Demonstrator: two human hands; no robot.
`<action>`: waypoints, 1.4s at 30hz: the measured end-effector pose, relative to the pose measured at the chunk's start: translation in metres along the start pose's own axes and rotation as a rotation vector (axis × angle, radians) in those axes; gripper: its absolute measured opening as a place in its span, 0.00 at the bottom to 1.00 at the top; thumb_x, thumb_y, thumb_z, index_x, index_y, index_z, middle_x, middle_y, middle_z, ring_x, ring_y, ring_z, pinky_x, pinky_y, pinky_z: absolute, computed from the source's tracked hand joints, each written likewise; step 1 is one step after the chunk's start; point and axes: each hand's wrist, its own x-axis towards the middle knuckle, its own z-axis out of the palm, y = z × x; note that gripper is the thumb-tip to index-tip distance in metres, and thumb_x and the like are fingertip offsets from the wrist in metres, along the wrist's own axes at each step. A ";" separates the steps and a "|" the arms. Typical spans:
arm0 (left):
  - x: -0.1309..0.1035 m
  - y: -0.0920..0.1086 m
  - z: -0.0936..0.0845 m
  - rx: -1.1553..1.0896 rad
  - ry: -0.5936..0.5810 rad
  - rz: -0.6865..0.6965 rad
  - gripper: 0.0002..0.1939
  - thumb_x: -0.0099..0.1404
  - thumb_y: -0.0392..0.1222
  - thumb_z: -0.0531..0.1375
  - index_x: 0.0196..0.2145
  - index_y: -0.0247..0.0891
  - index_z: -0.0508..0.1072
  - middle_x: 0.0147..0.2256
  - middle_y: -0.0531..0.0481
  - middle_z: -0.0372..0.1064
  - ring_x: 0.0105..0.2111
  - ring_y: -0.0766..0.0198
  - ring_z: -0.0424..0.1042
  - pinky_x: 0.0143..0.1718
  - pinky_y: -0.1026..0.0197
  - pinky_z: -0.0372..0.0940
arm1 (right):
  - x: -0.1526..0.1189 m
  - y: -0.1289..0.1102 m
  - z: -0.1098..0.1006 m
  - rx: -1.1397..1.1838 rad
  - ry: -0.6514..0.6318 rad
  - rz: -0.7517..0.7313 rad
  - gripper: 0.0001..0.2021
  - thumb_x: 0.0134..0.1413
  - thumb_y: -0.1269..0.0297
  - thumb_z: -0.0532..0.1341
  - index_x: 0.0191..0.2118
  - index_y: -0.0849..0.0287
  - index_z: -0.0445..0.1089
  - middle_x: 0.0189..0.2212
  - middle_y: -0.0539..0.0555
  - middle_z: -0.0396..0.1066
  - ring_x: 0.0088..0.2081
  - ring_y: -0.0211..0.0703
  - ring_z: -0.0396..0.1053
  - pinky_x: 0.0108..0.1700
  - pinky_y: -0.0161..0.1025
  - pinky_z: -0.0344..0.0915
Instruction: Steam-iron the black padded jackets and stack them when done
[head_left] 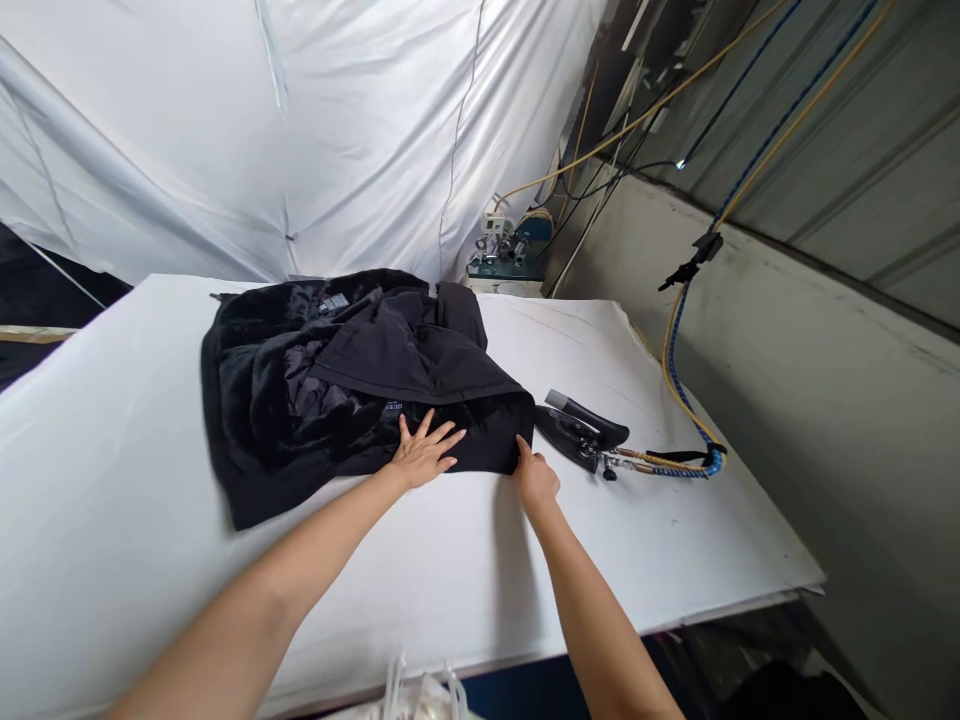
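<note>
A black jacket (pixel 405 345) with a dark plush lining lies spread on the white table (pixel 622 540), its front partly folded back. My left hand (pixel 425 455) rests flat on the jacket's near edge, fingers spread, just below a small printed label (pixel 393 408). At the jacket's right corner, my right hand (pixel 535 474) pinches the hem between thumb and fingers. Just right of that corner lies a black steam iron (pixel 581 428), close to the fabric and touched by neither hand.
Blue and yellow hoses (pixel 670 340) run from the iron up to the ceiling. A small machine with fittings (pixel 504 245) stands behind the table, near a white hanging sheet (pixel 360 130). A grey wall (pixel 795 400) borders the right side. A plastic bag (pixel 424 697) sits at the front edge.
</note>
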 end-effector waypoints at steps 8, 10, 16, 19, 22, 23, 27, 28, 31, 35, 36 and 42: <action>-0.003 -0.001 0.016 0.057 0.099 0.013 0.28 0.64 0.52 0.46 0.60 0.58 0.44 0.61 0.56 0.47 0.62 0.47 0.30 0.52 0.29 0.22 | 0.070 0.048 -0.113 -0.155 0.180 -0.179 0.28 0.47 0.45 0.57 0.51 0.59 0.64 0.46 0.63 0.64 0.48 0.56 0.60 0.43 0.44 0.58; -0.003 0.000 0.015 0.044 0.111 0.013 0.28 0.64 0.51 0.47 0.61 0.56 0.44 0.61 0.56 0.48 0.62 0.48 0.30 0.53 0.29 0.22 | 0.094 0.059 -0.122 -0.112 -0.096 -0.214 0.29 0.43 0.41 0.57 0.45 0.59 0.67 0.38 0.59 0.69 0.40 0.50 0.66 0.37 0.39 0.60; -0.022 0.002 0.002 0.000 0.201 0.032 0.28 0.62 0.46 0.50 0.60 0.49 0.51 0.60 0.53 0.49 0.62 0.50 0.33 0.56 0.34 0.28 | 0.109 0.078 -0.131 0.013 -0.270 -0.232 0.26 0.46 0.41 0.53 0.36 0.62 0.68 0.23 0.54 0.68 0.23 0.39 0.65 0.26 0.34 0.56; -0.040 -0.003 -0.002 -0.026 0.256 -0.020 0.26 0.58 0.42 0.53 0.56 0.43 0.58 0.58 0.50 0.52 0.60 0.52 0.42 0.59 0.40 0.34 | 0.087 0.076 -0.143 -0.161 -0.140 -0.322 0.29 0.46 0.36 0.50 0.35 0.61 0.69 0.27 0.57 0.70 0.29 0.44 0.67 0.28 0.36 0.55; -0.054 -0.010 -0.003 -0.040 0.274 -0.072 0.25 0.55 0.37 0.55 0.52 0.40 0.62 0.55 0.47 0.56 0.56 0.53 0.49 0.59 0.43 0.39 | 0.059 0.054 -0.142 -0.304 -0.170 -0.473 0.31 0.43 0.33 0.49 0.35 0.58 0.70 0.31 0.58 0.71 0.33 0.47 0.68 0.29 0.36 0.55; -0.057 -0.012 -0.003 -0.038 0.276 -0.071 0.24 0.54 0.36 0.54 0.51 0.39 0.63 0.54 0.46 0.57 0.56 0.53 0.49 0.59 0.43 0.40 | 0.051 0.043 -0.137 -0.346 -0.202 -0.528 0.31 0.42 0.33 0.49 0.35 0.57 0.70 0.31 0.57 0.71 0.33 0.48 0.68 0.29 0.36 0.55; -0.061 -0.016 -0.008 0.026 0.314 -0.040 0.24 0.50 0.29 0.53 0.47 0.37 0.65 0.50 0.44 0.59 0.53 0.54 0.51 0.57 0.45 0.43 | 0.030 -0.005 -0.107 -0.451 -0.257 -0.701 0.31 0.41 0.33 0.51 0.37 0.55 0.70 0.33 0.57 0.72 0.36 0.51 0.68 0.32 0.38 0.57; -0.063 -0.017 -0.010 0.052 0.321 -0.041 0.24 0.49 0.27 0.52 0.46 0.37 0.66 0.49 0.44 0.60 0.52 0.54 0.53 0.56 0.46 0.45 | 0.028 -0.016 -0.100 -0.456 -0.258 -0.716 0.31 0.41 0.33 0.51 0.37 0.55 0.70 0.33 0.57 0.72 0.37 0.52 0.68 0.33 0.38 0.58; -0.072 -0.024 -0.013 0.127 0.301 -0.058 0.22 0.51 0.24 0.49 0.42 0.39 0.67 0.43 0.45 0.63 0.46 0.57 0.58 0.49 0.51 0.53 | 0.029 -0.039 -0.089 -0.449 -0.257 -0.706 0.31 0.40 0.33 0.51 0.38 0.55 0.71 0.34 0.58 0.72 0.38 0.53 0.68 0.34 0.39 0.59; -0.090 -0.039 -0.013 0.167 0.252 -0.112 0.20 0.56 0.24 0.46 0.40 0.40 0.68 0.37 0.46 0.64 0.38 0.59 0.60 0.41 0.56 0.57 | 0.040 -0.056 -0.089 -0.407 -0.258 -0.613 0.31 0.40 0.33 0.52 0.40 0.54 0.70 0.37 0.58 0.71 0.40 0.53 0.68 0.37 0.40 0.60; -0.095 -0.043 -0.013 0.159 0.249 -0.123 0.19 0.56 0.24 0.46 0.39 0.40 0.68 0.37 0.47 0.64 0.38 0.59 0.60 0.40 0.56 0.57 | 0.043 -0.058 -0.089 -0.397 -0.256 -0.584 0.31 0.41 0.34 0.52 0.40 0.54 0.70 0.38 0.58 0.71 0.41 0.53 0.68 0.37 0.40 0.60; -0.119 -0.064 -0.030 -0.037 0.369 -0.115 0.20 0.50 0.23 0.48 0.38 0.38 0.67 0.36 0.49 0.65 0.40 0.62 0.61 0.42 0.60 0.58 | 0.057 -0.059 -0.092 -0.390 -0.236 -0.526 0.32 0.41 0.34 0.52 0.40 0.56 0.70 0.42 0.59 0.70 0.42 0.54 0.67 0.37 0.41 0.61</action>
